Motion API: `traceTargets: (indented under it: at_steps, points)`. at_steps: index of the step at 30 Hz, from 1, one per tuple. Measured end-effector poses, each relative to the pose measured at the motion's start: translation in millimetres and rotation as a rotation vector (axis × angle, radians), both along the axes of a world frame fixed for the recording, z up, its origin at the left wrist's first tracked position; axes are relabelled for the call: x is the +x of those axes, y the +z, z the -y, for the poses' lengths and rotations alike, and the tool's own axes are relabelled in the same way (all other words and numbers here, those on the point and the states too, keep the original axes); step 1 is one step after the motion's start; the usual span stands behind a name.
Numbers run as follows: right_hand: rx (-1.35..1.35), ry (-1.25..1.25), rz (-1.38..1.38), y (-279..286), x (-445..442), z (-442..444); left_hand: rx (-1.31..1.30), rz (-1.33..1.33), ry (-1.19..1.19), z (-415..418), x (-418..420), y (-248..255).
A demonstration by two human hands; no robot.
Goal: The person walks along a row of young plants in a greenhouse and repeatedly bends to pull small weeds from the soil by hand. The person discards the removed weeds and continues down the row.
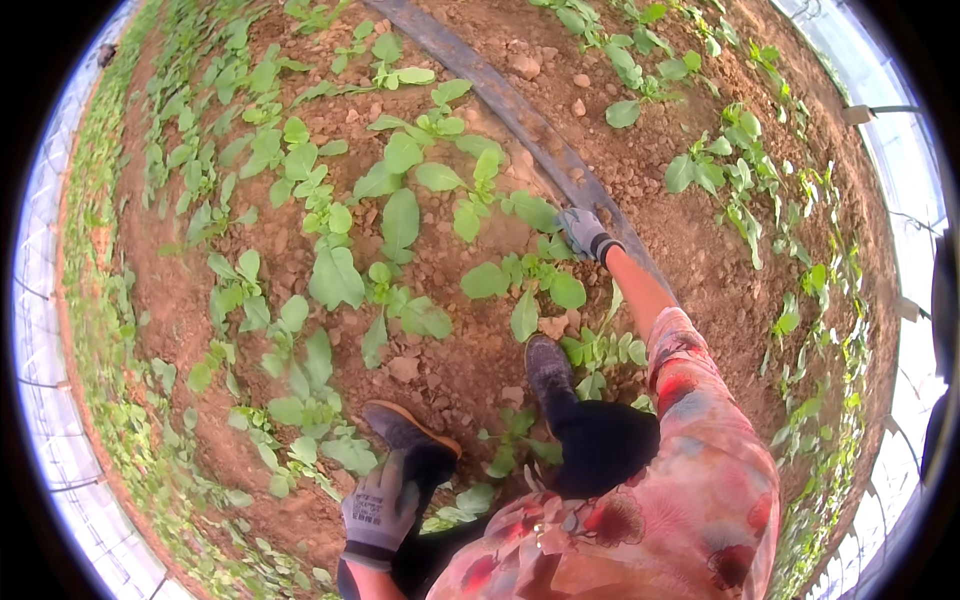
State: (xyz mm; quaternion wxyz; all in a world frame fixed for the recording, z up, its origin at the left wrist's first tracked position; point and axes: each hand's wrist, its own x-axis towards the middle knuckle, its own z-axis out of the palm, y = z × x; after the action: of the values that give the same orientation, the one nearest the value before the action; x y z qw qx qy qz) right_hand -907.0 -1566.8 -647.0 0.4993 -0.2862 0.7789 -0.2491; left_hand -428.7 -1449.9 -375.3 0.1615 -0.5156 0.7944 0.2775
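My right hand point(583, 234), in a grey knit glove with a dark cuff, reaches down among the leaves of a young leafy plant point(532, 274). Its fingers curl beside a broad green leaf point(534, 211), and whether they grip anything is hidden. Right beside this hand runs a flat dark irrigation strip point(551, 139) lying on the soil. My left hand point(379, 502), gloved alike with print on the back, rests on my dark-trousered leg point(431, 469) near the knee. It holds nothing, and its thumb is spread from the fingers.
Leafy seedlings point(330, 266) grow in rows over brown, cloddy soil point(472, 337). My left shoe point(409, 427) and right shoe point(550, 367) stand between plants. Small stones point(525, 66) lie near the strip. Pale greenhouse sheeting point(892, 67) borders the bed on both sides.
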Motion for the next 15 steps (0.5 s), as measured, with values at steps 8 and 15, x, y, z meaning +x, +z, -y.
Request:
traceTargets:
  at_steps: [8,15]
  points:
    - [0.122,-0.041,0.096,16.8,28.1,-62.0,0.041,0.003,0.023,1.0,2.0,2.9]
    - [-0.235,-0.024,0.034,-46.9,10.2,-136.1,0.036,-0.029,-0.019,4.8,-11.9,0.4]
